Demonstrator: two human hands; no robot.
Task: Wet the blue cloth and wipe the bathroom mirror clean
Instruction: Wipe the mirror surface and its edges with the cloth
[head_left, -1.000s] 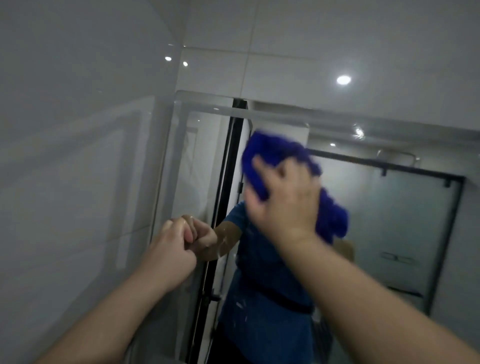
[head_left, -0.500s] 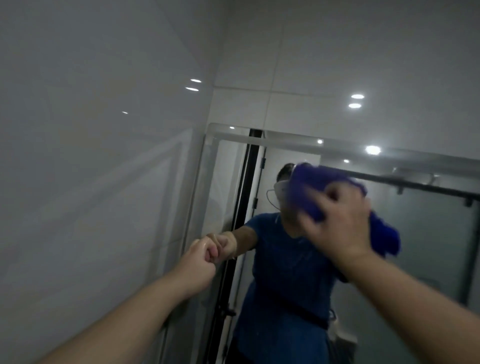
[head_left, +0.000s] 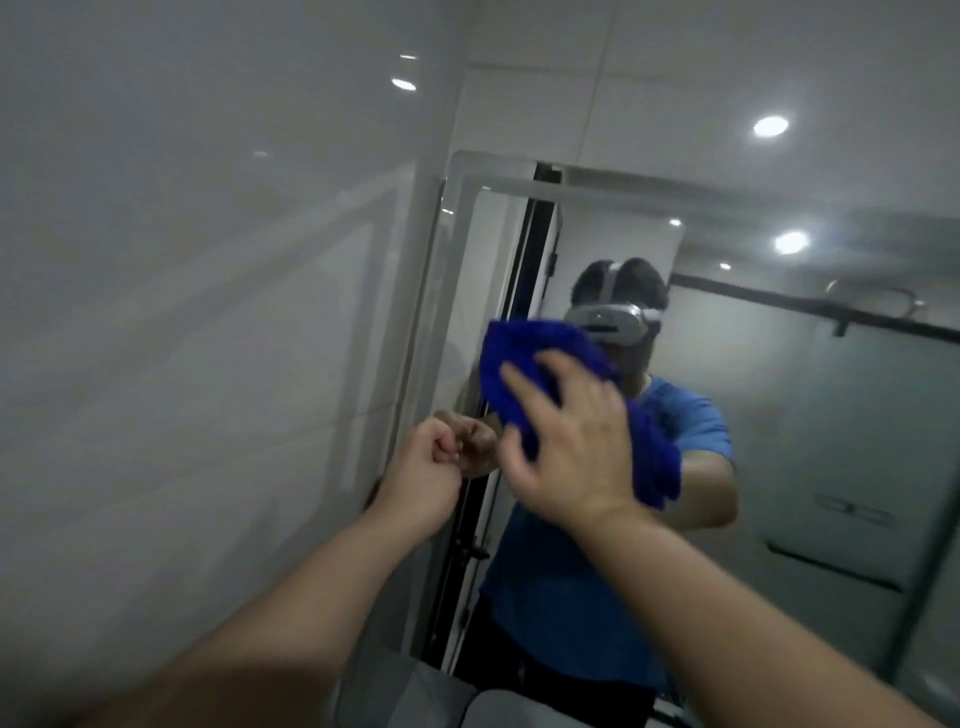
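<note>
The bathroom mirror (head_left: 810, 415) fills the right half of the view, its frosted border running along the top and left edge. My right hand (head_left: 571, 447) presses the blue fluffy cloth (head_left: 524, 374) flat against the glass near the mirror's left side. Part of the cloth hangs out to the right of the hand. My left hand (head_left: 423, 473) is curled into a loose fist, knuckles resting against the mirror's left edge, holding nothing. A person in a blue shirt shows in the reflection behind the cloth.
A glossy white tiled wall (head_left: 208, 338) stands close on the left and meets the mirror's edge. The mirror reflects a black-framed glass shower screen (head_left: 857, 441) and ceiling spotlights. A pale basin rim (head_left: 498, 706) shows at the bottom edge.
My right hand has swept the cloth down and to the left across the glass, ending near my left fist. The view has shifted upward and left. My left fist stays on the mirror edge.
</note>
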